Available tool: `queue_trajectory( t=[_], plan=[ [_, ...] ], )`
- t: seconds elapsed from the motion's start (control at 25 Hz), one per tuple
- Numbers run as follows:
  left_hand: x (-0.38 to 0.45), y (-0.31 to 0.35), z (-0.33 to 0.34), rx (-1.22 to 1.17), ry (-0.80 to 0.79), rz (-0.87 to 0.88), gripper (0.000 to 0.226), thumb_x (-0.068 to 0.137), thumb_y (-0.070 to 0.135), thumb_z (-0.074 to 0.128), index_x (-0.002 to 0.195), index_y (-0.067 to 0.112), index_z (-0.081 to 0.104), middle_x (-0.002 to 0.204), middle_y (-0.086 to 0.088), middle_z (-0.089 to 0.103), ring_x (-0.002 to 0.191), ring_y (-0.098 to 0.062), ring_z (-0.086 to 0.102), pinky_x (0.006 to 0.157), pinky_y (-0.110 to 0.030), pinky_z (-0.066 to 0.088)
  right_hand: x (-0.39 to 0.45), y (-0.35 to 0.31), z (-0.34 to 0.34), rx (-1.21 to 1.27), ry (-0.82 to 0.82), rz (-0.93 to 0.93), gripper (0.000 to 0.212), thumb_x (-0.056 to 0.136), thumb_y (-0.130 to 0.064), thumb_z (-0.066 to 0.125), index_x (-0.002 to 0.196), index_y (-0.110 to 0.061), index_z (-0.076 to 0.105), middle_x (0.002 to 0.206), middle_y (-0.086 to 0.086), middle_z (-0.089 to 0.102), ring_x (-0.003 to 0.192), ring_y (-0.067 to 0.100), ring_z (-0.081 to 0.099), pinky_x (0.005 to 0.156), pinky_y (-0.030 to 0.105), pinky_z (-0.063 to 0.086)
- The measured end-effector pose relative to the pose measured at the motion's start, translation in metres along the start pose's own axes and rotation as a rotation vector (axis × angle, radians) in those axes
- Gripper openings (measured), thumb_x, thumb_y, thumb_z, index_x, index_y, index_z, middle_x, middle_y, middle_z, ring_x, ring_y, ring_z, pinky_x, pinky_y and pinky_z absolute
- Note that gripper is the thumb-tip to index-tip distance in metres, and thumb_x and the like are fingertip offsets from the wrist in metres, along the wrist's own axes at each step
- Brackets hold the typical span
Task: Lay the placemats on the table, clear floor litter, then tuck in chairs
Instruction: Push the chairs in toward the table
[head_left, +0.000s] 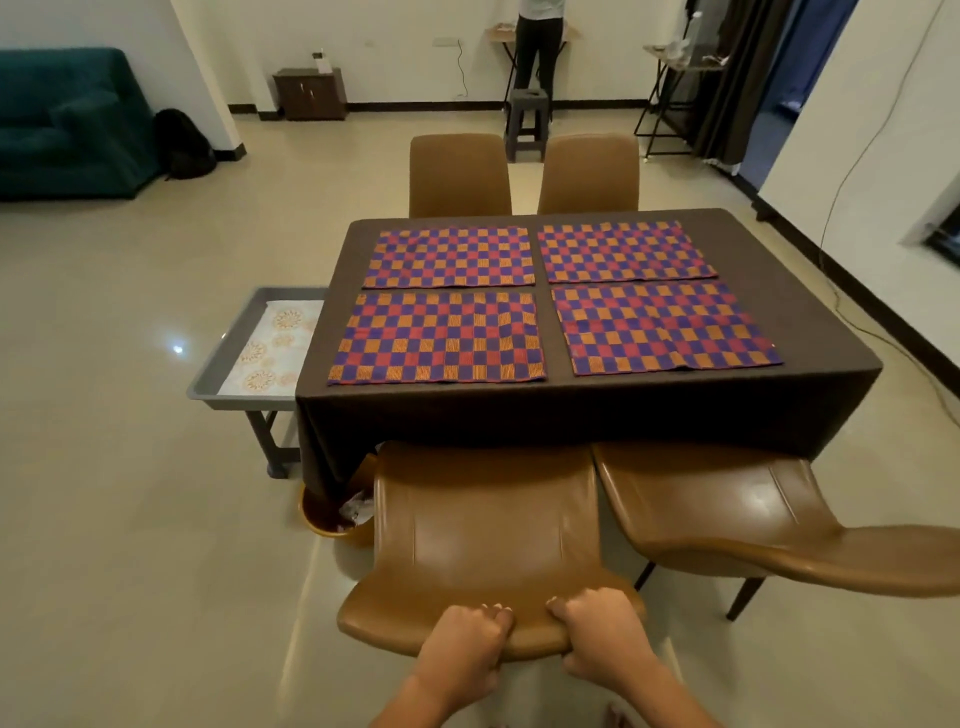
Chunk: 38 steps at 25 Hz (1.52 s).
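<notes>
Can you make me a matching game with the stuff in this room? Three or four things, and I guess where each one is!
Things:
1. placemats
2. sofa
3. bin
4. near chair

Places:
A. on the floor at the table's near left corner
B. by the far left wall
C. gripped at its top by both hands, left hand and right hand
D. flat on the dark tablecloth

Pairs: 1-D, 2-B, 3-A, 4-C
</notes>
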<state>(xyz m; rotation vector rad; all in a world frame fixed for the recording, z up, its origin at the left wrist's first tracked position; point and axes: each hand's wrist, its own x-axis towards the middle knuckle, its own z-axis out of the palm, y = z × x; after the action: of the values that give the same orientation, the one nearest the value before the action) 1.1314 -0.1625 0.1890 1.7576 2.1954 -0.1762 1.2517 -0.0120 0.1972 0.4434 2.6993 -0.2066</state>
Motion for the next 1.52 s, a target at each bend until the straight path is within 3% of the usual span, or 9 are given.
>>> queue_trajectory(
  t=[0.08, 0.16, 0.24, 0.64, 0.8, 1.52],
  plan=[
    [0.005, -0.003, -0.003, -0.014, 0.045, 0.004, 0.037, 0.049, 0.033, 0.072, 0.084, 0.022, 0.065, 0.073, 0.007, 0.067, 0.061, -0.012, 0.065, 0.047, -0.021, 0.042, 0.006, 0.004, 0.000, -0.005, 0.036, -0.001, 0.045, 0.068, -0.030, 0.051, 0.110, -0.020, 0.063, 0.102, 0.004, 0.070, 0.095, 0.030, 0.064, 0.078, 0.035, 0.049],
    [0.011, -0.008, -0.009, -0.027, 0.037, -0.031, 0.035, 0.075, 0.019, 0.056, 0.110, 0.013, 0.057, 0.101, -0.006, 0.066, 0.088, -0.029, 0.064, 0.067, -0.035, 0.046, 0.013, 0.007, -0.003, -0.023, 0.056, -0.008, 0.045, 0.069, -0.033, 0.051, 0.110, -0.020, 0.064, 0.100, 0.003, 0.070, 0.093, 0.028, 0.065, 0.076, 0.033, 0.049],
    [0.018, -0.010, -0.011, -0.038, 0.044, -0.055, 0.037, 0.081, 0.016, 0.047, 0.117, 0.011, 0.053, 0.110, -0.010, 0.063, 0.096, -0.035, 0.061, 0.074, -0.040, 0.045, 0.020, 0.011, -0.009, -0.049, 0.064, -0.020, 0.043, 0.070, -0.033, 0.054, 0.110, -0.021, 0.065, 0.098, 0.001, 0.071, 0.091, 0.027, 0.065, 0.075, 0.032, 0.049],
    [0.038, 0.001, -0.014, -0.007, 0.032, -0.059, 0.038, 0.081, 0.017, 0.047, 0.119, 0.011, 0.051, 0.111, -0.011, 0.064, 0.097, -0.034, 0.062, 0.077, -0.039, 0.046, 0.028, 0.036, -0.013, -0.112, 0.064, -0.059, 0.041, 0.068, -0.034, 0.057, 0.106, -0.022, 0.066, 0.090, 0.001, 0.071, 0.082, 0.027, 0.066, 0.070, 0.032, 0.050],
    [0.044, 0.006, -0.022, 0.015, 0.031, -0.036, 0.034, 0.084, 0.018, 0.046, 0.116, 0.011, 0.051, 0.112, -0.011, 0.063, 0.097, -0.033, 0.061, 0.077, -0.038, 0.045, 0.033, 0.047, -0.011, -0.074, 0.063, -0.031, 0.042, 0.067, -0.036, 0.058, 0.106, -0.024, 0.067, 0.091, -0.003, 0.072, 0.084, 0.023, 0.067, 0.075, 0.036, 0.055],
    [0.040, 0.009, -0.019, -0.108, 0.075, -0.114, 0.035, 0.083, 0.030, 0.051, 0.115, 0.015, 0.053, 0.110, -0.005, 0.064, 0.094, -0.026, 0.063, 0.074, -0.036, 0.047, 0.027, 0.036, -0.012, 0.055, 0.062, 0.054, 0.035, 0.066, -0.029, 0.062, 0.101, -0.025, 0.066, 0.091, -0.005, 0.071, 0.084, 0.020, 0.066, 0.072, 0.035, 0.055]
  ],
)
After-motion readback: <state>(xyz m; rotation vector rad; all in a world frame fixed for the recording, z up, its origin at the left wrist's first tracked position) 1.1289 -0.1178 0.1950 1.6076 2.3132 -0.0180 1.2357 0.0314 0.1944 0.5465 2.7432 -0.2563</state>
